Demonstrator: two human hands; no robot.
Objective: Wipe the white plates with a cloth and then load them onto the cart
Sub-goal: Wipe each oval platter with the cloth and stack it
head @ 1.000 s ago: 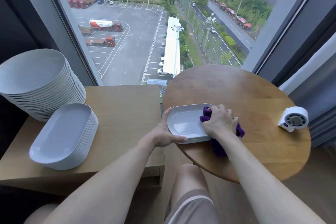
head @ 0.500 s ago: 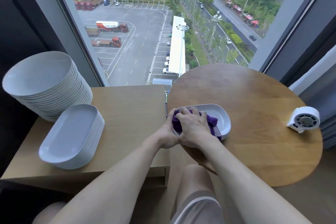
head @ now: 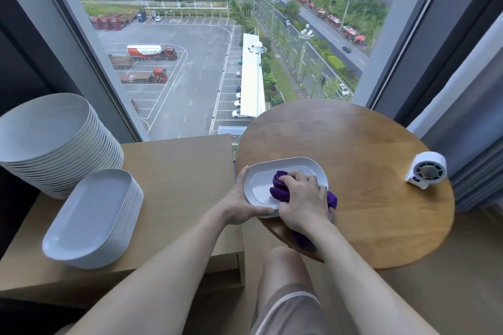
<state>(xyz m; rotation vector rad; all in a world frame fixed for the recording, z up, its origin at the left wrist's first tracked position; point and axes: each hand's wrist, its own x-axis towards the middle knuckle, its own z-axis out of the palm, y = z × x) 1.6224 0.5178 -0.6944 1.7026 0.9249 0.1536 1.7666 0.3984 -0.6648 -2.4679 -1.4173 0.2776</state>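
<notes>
At the far left, a tall stack of round white ceramic plates [head: 54, 139] is standing on the rear left corner of a rectangular light-wood desk [head: 179, 171]. Just in front of it, a lower stack of oblong white ceramic plates [head: 89, 212] is resting on the same desk, near its front left edge. Behind both, a large glass window [head: 190, 62] is looking down on a car park and a road.

To the right of this desk, a round brown wooden desk [head: 353, 149] is standing just beside it. A single oblong white plate [head: 294, 168] is lying flat at its near left edge. The left hand [head: 239, 205] is gripping the left rim of this plate, with the thumb lying along the near rim. The right hand [head: 302, 198] is curling its fingers round a bunched purple cloth [head: 280, 187] and pressing it onto the plate's inner surface. A fold of the cloth is hanging over the near edge of the desk below the right wrist.

Further right, well apart from the plate, a small white round-bodied fan [head: 427, 171] is sitting near the right edge. A grey curtain [head: 468, 144] is hanging behind it.
</notes>
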